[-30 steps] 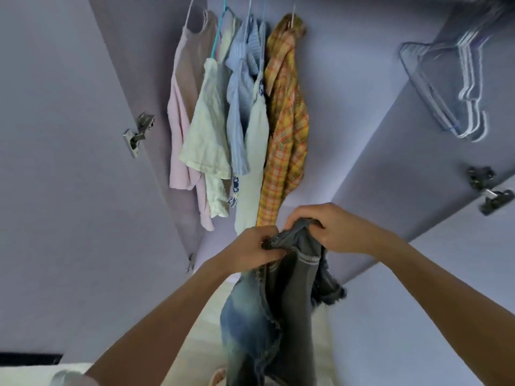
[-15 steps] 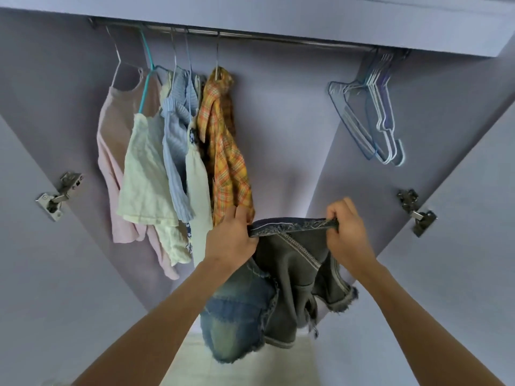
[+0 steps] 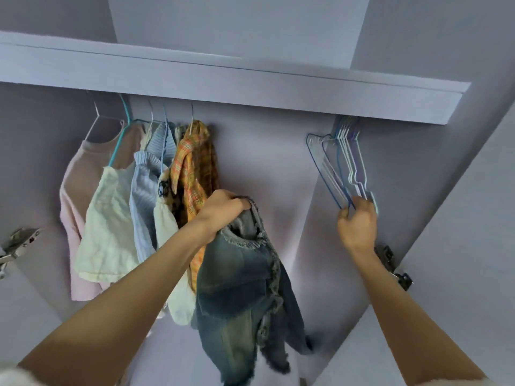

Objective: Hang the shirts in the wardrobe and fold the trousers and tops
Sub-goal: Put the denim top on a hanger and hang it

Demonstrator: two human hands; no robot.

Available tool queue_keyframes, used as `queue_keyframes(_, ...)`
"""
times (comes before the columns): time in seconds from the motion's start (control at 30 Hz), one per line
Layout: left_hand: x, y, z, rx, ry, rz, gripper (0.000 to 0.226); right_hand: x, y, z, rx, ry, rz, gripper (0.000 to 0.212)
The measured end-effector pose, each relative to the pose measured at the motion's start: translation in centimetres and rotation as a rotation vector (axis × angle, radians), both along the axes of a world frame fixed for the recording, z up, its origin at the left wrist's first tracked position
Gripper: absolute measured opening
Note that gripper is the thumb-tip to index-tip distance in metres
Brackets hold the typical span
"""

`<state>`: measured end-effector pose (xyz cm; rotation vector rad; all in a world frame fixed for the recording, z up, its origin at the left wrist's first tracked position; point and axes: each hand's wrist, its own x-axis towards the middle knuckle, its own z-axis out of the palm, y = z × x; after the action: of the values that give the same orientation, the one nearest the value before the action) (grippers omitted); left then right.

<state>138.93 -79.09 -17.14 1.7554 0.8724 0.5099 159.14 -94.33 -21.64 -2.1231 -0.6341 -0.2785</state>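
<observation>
Left hand (image 3: 223, 208) nearest, fist closed round the bunched top edge of a denim garment (image 3: 245, 296). Fabric is gathered inside the curled fingers, thumb side toward the camera; the rest of the denim hangs straight down below the fist, frayed hems at the bottom, in front of the open wardrobe. Denim overlaps the lower part of the orange plaid shirt (image 3: 192, 168) behind it.

Right hand (image 3: 358, 224) raised to the right, well apart from the denim. Fingers curled at the bottom corner of the empty hangers (image 3: 345, 165), fingertips pinching the lowest wires; exactly which hanger is gripped, cannot tell.

Further back, hung garments in a row left of the denim: pink top (image 3: 75, 190), cream top (image 3: 106, 227), pale blue striped shirt (image 3: 143, 190), a white piece (image 3: 165, 229), then the plaid. All sit under the wardrobe shelf (image 3: 250, 87). Door hinges show at left (image 3: 19, 240) and right (image 3: 390, 260).
</observation>
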Motion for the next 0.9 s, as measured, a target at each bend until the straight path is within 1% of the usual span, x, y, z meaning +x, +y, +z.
queue_keyframes(0.03, 0.5, 0.1, 0.3, 0.024, 0.007, -0.007, 0.019, 1.0, 0.5, 0.1, -0.08, -0.04, -0.064, 0.035)
queue_keyframes(0.13, 1.6, 0.9, 0.8, 0.087, 0.057, -0.059, 0.02, 3.4, 2.0, 0.1, -0.293, 0.017, -0.143, 0.037)
queue_keyframes(0.2, 1.8, 1.3, 0.7, 0.129, 0.079, -0.066, 0.019, 4.3, 3.0, 0.2, -0.323, 0.06, -0.161, 0.035)
queue_keyframes(0.3, 1.7, 1.6, 0.6, 0.18, 0.078, -0.032, 0.01, 5.7, 4.7, 0.7, -0.209, 0.14, -0.122, 0.03)
queue_keyframes(0.37, 1.3, 1.8, 0.4, 0.221, 0.087, -0.011, 0.009, 6.5, 6.0, 1.0, -0.056, 0.226, -0.048, 0.026)
queue_keyframes(0.43, 0.8, 2.0, 0.0, 0.284, 0.094, 0.002, 0.011, 6.5, 7.2, 1.4, 0.093, 0.287, 0.012, 0.027)
queue_keyframes(0.6, -0.4, 2.3, -1.0, 0.488, 0.102, 0.074, 0.015, 5.5, 8.8, 1.7, 0.253, 0.163, 0.086, 0.028)
queue_keyframes(0.67, -0.9, 2.4, -1.8, 0.534, 0.142, 0.131, 0.01, 4.7, 8.7, 1.1, 0.284, 0.139, 0.149, 0.027)
queue_keyframes(0.7, -1.2, 2.4, -2.3, 0.558, 0.181, 0.157, 0.016, 4.2, 8.5, 0.7, 0.301, 0.13, 0.174, 0.026)
queue_keyframes(0.77, -1.8, 2.4, -3.1, 0.581, 0.273, 0.177, 0.038, 2.7, 7.7, 0.1, 0.357, 0.112, 0.227, 0.022)
queue_keyframes(0.8, -2.2, 2.4, -3.3, 0.582, 0.305, 0.178, 0.042, 1.7, 7.0, -0.4, 0.396, 0.1, 0.246, 0.021)
queue_keyframes(0.83, -2.5, 2.5, -3.5, 0.576, 0.325, 0.177, 0.042, 0.6, 6.1, -1.1, 0.433, 0.089, 0.257, 0.02)
queue_keyframes(0.9, -3.3, 2.4, -3.9, 0.555, 0.356, 0.141, 0.032, -2.2, 3.8, -3.9, 0.465, 0.097, 0.259, 0.02)
